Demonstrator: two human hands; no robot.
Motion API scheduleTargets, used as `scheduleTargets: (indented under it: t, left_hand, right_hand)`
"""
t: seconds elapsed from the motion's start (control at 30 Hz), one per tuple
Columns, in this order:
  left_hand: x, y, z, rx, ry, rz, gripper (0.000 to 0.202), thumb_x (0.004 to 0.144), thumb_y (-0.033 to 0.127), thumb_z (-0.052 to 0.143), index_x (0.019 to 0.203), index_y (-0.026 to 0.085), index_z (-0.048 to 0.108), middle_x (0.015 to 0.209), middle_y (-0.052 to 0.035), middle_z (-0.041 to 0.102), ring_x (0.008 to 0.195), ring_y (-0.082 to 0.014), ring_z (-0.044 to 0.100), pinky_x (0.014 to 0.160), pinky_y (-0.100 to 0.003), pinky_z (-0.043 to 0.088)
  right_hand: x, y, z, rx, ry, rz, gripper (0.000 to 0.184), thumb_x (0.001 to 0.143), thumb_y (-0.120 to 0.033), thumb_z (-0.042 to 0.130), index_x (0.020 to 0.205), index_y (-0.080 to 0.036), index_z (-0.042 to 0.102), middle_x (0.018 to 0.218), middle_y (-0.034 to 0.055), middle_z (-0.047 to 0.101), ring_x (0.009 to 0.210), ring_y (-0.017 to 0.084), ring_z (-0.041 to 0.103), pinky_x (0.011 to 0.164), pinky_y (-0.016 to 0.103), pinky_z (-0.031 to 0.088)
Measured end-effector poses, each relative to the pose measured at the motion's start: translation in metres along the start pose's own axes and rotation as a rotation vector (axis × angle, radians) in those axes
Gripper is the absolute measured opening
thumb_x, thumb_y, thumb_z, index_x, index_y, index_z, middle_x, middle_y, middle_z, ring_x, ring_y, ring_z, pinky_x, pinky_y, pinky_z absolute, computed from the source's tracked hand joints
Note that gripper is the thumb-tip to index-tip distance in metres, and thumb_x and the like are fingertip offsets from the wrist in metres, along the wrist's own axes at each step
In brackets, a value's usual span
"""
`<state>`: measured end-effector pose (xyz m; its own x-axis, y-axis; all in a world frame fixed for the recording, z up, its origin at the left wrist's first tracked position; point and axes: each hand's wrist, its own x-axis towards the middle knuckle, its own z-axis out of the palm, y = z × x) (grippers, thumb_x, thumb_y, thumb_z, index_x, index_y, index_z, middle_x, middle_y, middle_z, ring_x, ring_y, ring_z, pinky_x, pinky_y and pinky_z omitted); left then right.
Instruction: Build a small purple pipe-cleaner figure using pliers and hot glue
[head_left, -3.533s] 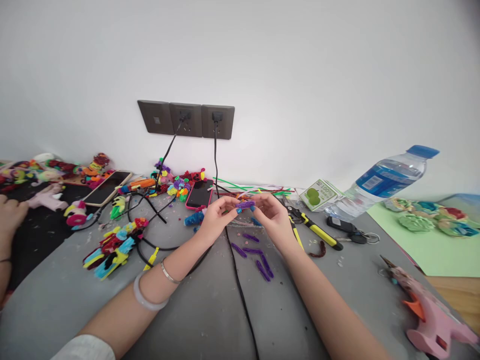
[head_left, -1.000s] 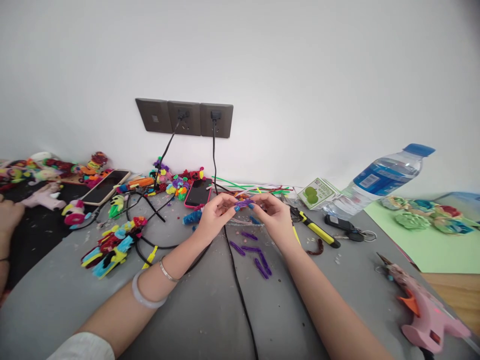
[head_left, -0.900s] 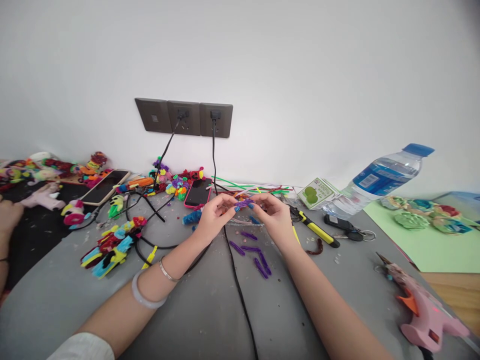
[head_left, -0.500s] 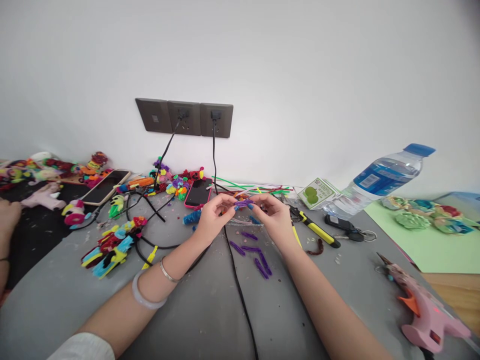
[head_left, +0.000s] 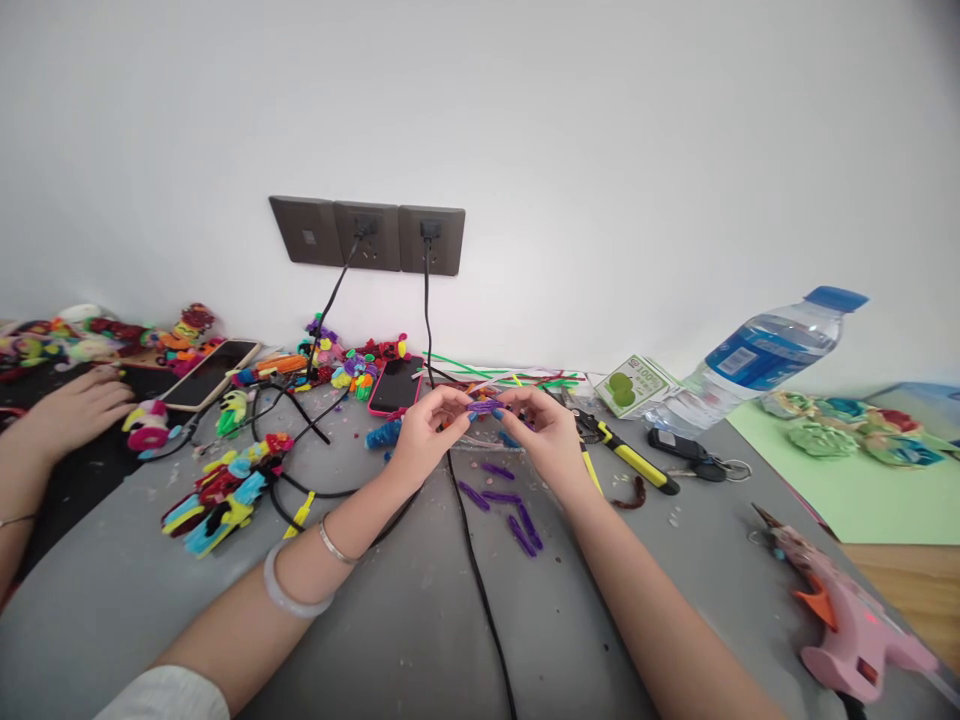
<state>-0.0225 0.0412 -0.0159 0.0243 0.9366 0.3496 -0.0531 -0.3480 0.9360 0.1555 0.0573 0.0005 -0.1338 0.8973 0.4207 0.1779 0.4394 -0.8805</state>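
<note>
A short purple pipe cleaner piece [head_left: 486, 406] is held up between both hands above the grey table [head_left: 360, 620]. My left hand [head_left: 433, 432] pinches its left end with thumb and fingers. At its right end, the fingertips of my right hand [head_left: 543, 430] are closed on the same piece. Just below lie several purple pipe cleaner pieces [head_left: 519, 535], folded and loose. Behind the hands, long pipe cleaners [head_left: 559, 380] in green, red and white lie along the wall, partly hidden. Yellow-and-black pliers [head_left: 637, 462] rest to the right of my right hand.
A pink glue gun [head_left: 855, 640], car key [head_left: 690, 452], water bottle [head_left: 780, 345] and green-white box [head_left: 631, 386] sit at right. Left are pipe cleaner figures [head_left: 225, 495], a phone [head_left: 214, 375] and another person's hand [head_left: 79, 408]. A black cable [head_left: 480, 585] crosses the table.
The other person's hand at left has reached further into view, over the black surface, and the pink glue gun there is no longer visible. My hands keep nearly the same pinch.
</note>
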Motion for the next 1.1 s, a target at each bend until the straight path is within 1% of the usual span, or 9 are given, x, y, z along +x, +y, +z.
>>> scheduleTargets:
  t: [0.17, 0.37, 0.47, 0.7, 0.9, 1.03, 1.1]
  left_hand:
    - [0.0005, -0.0011, -0.0005, 0.010, 0.001, 0.011, 0.012, 0.079, 0.023, 0.069, 0.089, 0.017, 0.065, 0.085, -0.0031, 0.065, 0.077, -0.0130, 0.062, 0.071, -0.023, 0.053]
    - [0.0008, -0.0023, -0.0007, 0.005, 0.011, -0.006, 0.016, 0.078, 0.028, 0.071, 0.088, 0.017, 0.066, 0.085, -0.0040, 0.066, 0.078, -0.0147, 0.064, 0.072, -0.026, 0.055]
    - [0.0007, -0.0018, -0.0008, 0.007, 0.013, -0.010, 0.017, 0.078, 0.029, 0.072, 0.087, 0.017, 0.066, 0.083, -0.0035, 0.066, 0.077, -0.0143, 0.064, 0.072, -0.026, 0.056]
    - [0.0004, 0.0016, -0.0001, 0.002, 0.011, -0.020, 0.015, 0.075, 0.025, 0.071, 0.086, 0.017, 0.063, 0.082, -0.0021, 0.063, 0.075, -0.0127, 0.061, 0.072, -0.025, 0.055]
    - [0.0004, 0.0025, 0.0003, 0.018, 0.004, -0.028, 0.016, 0.076, 0.028, 0.070, 0.085, 0.017, 0.063, 0.082, -0.0024, 0.062, 0.076, -0.0137, 0.061, 0.073, -0.026, 0.055]
    - [0.0010, 0.0023, 0.0001, 0.012, 0.008, -0.031, 0.017, 0.075, 0.028, 0.071, 0.085, 0.017, 0.062, 0.082, -0.0024, 0.062, 0.076, -0.0135, 0.060, 0.070, -0.024, 0.053]
    - [0.0015, 0.0023, -0.0002, 0.005, 0.019, -0.036, 0.017, 0.075, 0.028, 0.071, 0.085, 0.017, 0.062, 0.080, -0.0021, 0.061, 0.075, -0.0132, 0.060, 0.068, -0.023, 0.052]
  right_hand:
    - [-0.0004, 0.0004, -0.0005, -0.026, -0.004, 0.012, 0.009, 0.079, -0.025, 0.065, 0.086, -0.021, 0.069, 0.082, 0.0024, 0.070, 0.066, 0.015, 0.053, 0.060, 0.029, 0.040]
    - [-0.0007, 0.0018, -0.0009, -0.035, 0.000, 0.006, 0.009, 0.079, -0.025, 0.065, 0.087, -0.021, 0.069, 0.082, 0.0022, 0.070, 0.066, 0.015, 0.053, 0.062, 0.029, 0.042]
    - [-0.0016, 0.0004, -0.0008, -0.049, 0.010, -0.018, 0.008, 0.080, -0.025, 0.065, 0.085, -0.020, 0.069, 0.081, 0.0021, 0.069, 0.067, 0.015, 0.053, 0.065, 0.029, 0.043]
    - [-0.0037, -0.0031, -0.0002, -0.098, 0.012, -0.084, 0.005, 0.082, -0.023, 0.064, 0.084, -0.021, 0.067, 0.078, 0.0015, 0.066, 0.069, 0.016, 0.054, 0.067, 0.031, 0.044]
    - [-0.0031, -0.0026, -0.0007, -0.096, 0.002, -0.065, 0.004, 0.082, -0.025, 0.063, 0.084, -0.022, 0.065, 0.081, 0.0023, 0.066, 0.071, 0.017, 0.055, 0.069, 0.031, 0.045]
    - [-0.0027, 0.0000, 0.0007, -0.077, 0.002, -0.068, 0.006, 0.082, -0.027, 0.064, 0.086, -0.022, 0.065, 0.085, 0.0028, 0.068, 0.069, 0.016, 0.055, 0.067, 0.031, 0.046]
    - [-0.0030, 0.0003, 0.0015, -0.037, -0.006, -0.059, 0.010, 0.084, -0.029, 0.064, 0.090, -0.022, 0.064, 0.088, 0.0037, 0.069, 0.071, 0.017, 0.057, 0.067, 0.031, 0.046]
